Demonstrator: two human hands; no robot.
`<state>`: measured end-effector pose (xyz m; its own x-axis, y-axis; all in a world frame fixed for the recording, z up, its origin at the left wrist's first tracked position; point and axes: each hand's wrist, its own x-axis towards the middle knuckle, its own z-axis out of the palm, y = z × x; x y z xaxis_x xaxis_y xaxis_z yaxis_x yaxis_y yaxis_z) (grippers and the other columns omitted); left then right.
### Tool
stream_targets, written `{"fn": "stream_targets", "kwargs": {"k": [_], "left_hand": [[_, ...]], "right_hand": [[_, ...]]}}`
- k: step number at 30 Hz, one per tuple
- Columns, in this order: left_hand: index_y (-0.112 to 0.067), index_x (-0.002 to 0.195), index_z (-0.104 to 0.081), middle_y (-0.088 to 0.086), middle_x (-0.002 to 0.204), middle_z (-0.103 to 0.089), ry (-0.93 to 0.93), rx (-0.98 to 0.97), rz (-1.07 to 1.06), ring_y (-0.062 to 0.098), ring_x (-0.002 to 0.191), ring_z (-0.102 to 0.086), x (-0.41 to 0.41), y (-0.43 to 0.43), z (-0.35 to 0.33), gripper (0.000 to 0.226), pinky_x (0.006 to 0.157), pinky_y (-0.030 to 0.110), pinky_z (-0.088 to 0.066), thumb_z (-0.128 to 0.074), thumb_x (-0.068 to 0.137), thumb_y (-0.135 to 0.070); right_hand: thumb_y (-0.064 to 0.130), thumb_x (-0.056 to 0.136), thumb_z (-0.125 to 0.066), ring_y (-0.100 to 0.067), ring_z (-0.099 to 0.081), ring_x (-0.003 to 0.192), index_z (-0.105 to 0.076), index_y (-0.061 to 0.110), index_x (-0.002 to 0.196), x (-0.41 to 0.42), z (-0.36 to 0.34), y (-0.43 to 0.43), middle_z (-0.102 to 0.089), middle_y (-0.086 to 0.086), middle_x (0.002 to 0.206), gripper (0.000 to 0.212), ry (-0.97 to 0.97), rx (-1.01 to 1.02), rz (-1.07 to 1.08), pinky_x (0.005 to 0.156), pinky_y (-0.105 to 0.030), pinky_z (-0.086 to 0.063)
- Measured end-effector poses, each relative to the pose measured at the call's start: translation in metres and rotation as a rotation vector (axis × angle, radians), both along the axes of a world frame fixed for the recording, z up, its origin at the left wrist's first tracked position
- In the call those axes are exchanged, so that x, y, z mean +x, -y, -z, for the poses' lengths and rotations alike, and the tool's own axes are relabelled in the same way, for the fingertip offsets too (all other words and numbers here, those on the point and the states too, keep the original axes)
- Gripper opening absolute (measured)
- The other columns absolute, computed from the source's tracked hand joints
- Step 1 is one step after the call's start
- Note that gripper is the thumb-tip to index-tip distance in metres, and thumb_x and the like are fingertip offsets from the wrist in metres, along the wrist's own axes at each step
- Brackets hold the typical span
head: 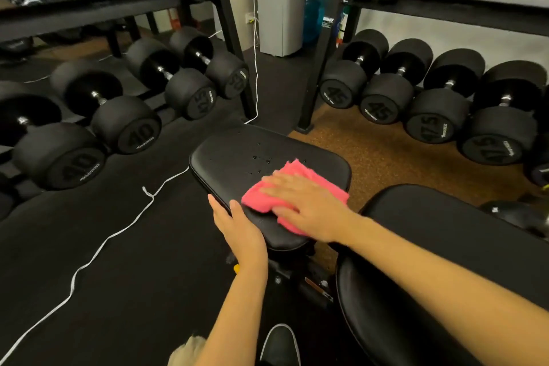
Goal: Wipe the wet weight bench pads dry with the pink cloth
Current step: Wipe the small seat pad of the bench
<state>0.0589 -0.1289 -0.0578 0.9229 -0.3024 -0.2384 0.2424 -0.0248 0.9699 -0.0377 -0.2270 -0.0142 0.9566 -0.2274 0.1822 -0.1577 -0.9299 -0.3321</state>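
Observation:
The black seat pad (237,151) of the weight bench lies in the middle of the view, with small water drops on its far half. A folded pink cloth (261,196) rests on the pad's near right part. My right hand (309,205) lies flat on the cloth, fingers spread, pressing it onto the pad. My left hand (240,229) grips the pad's near left edge, thumb on top. The larger black back pad (430,246) rises at the lower right, partly under my right forearm.
Racks of black dumbbells (124,125) stand to the left and others (430,116) to the right. A white cord (98,249) trails over the black floor mat. A white cooler (279,3) and blue water bottle (315,15) stand behind. A shoe (279,345) shows below.

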Motion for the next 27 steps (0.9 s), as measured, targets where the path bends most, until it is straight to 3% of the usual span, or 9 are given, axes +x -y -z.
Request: {"fn": "stream_targets", "kwargs": {"k": [2,4,6,10,13,15,19,22,27], "left_hand": [[-0.037,0.153,-0.014,-0.003,0.158,-0.025,-0.01,0.001,-0.003,0.02,0.136,-0.037,-0.002,0.001,0.002,0.055,0.106,0.035,-0.034,-0.032,0.1,-0.039],[-0.04,0.152,-0.014,-0.003,0.158,-0.025,-0.005,0.006,-0.006,0.02,0.135,-0.038,-0.004,0.001,0.005,0.055,0.108,0.039,-0.035,-0.031,0.1,-0.042],[-0.04,0.152,-0.014,-0.003,0.158,-0.025,0.02,0.02,-0.018,0.02,0.136,-0.037,-0.003,0.002,0.006,0.055,0.109,0.04,-0.034,-0.03,0.1,-0.044],[-0.037,0.152,-0.018,-0.003,0.158,-0.026,0.016,0.026,-0.031,0.019,0.138,-0.035,-0.004,0.0,0.002,0.053,0.103,0.029,-0.03,-0.03,0.101,-0.04],[-0.041,0.15,-0.021,-0.003,0.156,-0.031,-0.069,0.013,-0.032,0.019,0.138,-0.036,-0.002,0.0,0.0,0.049,0.109,0.034,-0.03,-0.025,0.102,-0.042],[-0.042,0.15,-0.019,-0.002,0.154,-0.035,-0.054,0.029,-0.014,0.022,0.134,-0.041,-0.002,0.0,0.0,0.05,0.11,0.041,-0.033,-0.025,0.1,-0.039],[-0.043,0.15,-0.018,-0.002,0.15,-0.038,-0.056,0.044,-0.013,0.018,0.117,-0.049,-0.004,-0.001,-0.002,0.051,0.103,0.042,-0.037,-0.027,0.1,-0.039],[-0.044,0.15,-0.018,-0.002,0.15,-0.038,-0.05,0.036,-0.027,0.022,0.122,-0.049,-0.007,0.0,-0.006,0.05,0.105,0.045,-0.039,-0.026,0.101,-0.04],[-0.042,0.15,-0.022,-0.002,0.152,-0.036,-0.039,0.045,-0.05,0.022,0.129,-0.045,-0.005,0.0,-0.003,0.05,0.108,0.045,-0.036,-0.028,0.101,-0.038]], "right_hand": [[0.028,0.089,-0.047,-0.012,-0.047,0.127,-0.055,0.032,0.132,-0.003,0.003,0.053,-0.056,0.008,0.139,0.044,0.01,-0.171,0.149,0.112,-0.036,-0.028],[0.044,0.089,-0.032,-0.02,-0.043,0.135,-0.049,0.031,0.139,-0.007,0.008,0.086,-0.051,0.002,0.145,0.054,-0.06,-0.128,0.468,0.113,-0.042,-0.028],[0.047,0.09,-0.027,-0.027,-0.037,0.139,-0.048,0.023,0.141,-0.002,0.019,0.09,-0.047,-0.003,0.148,0.06,-0.073,-0.051,0.579,0.115,-0.045,-0.025],[0.041,0.094,-0.029,-0.022,-0.033,0.141,-0.05,0.028,0.136,0.015,0.019,0.009,-0.045,0.004,0.147,0.049,-0.066,-0.069,0.248,0.117,-0.042,-0.019],[0.042,0.102,-0.03,-0.01,-0.008,0.15,-0.03,0.029,0.151,0.01,0.013,-0.042,-0.022,0.009,0.161,0.05,-0.067,0.021,0.11,0.121,-0.036,0.004],[0.048,0.101,-0.026,-0.009,-0.007,0.15,-0.029,0.029,0.151,0.007,0.01,-0.028,-0.021,0.009,0.161,0.054,-0.107,-0.001,0.066,0.121,-0.035,0.004],[0.053,0.099,-0.027,-0.014,-0.009,0.15,-0.027,0.024,0.152,0.007,0.014,0.054,-0.021,0.004,0.162,0.06,-0.159,-0.04,0.332,0.122,-0.04,-0.004],[0.049,0.102,-0.025,-0.018,-0.003,0.151,-0.02,0.023,0.155,0.015,0.017,0.074,-0.014,0.001,0.164,0.059,-0.212,-0.067,0.549,0.122,-0.043,-0.002],[0.05,0.101,-0.029,-0.018,0.003,0.151,-0.016,0.028,0.155,0.024,0.012,0.012,-0.007,0.001,0.164,0.06,-0.222,-0.084,0.341,0.119,-0.041,0.007]]}}
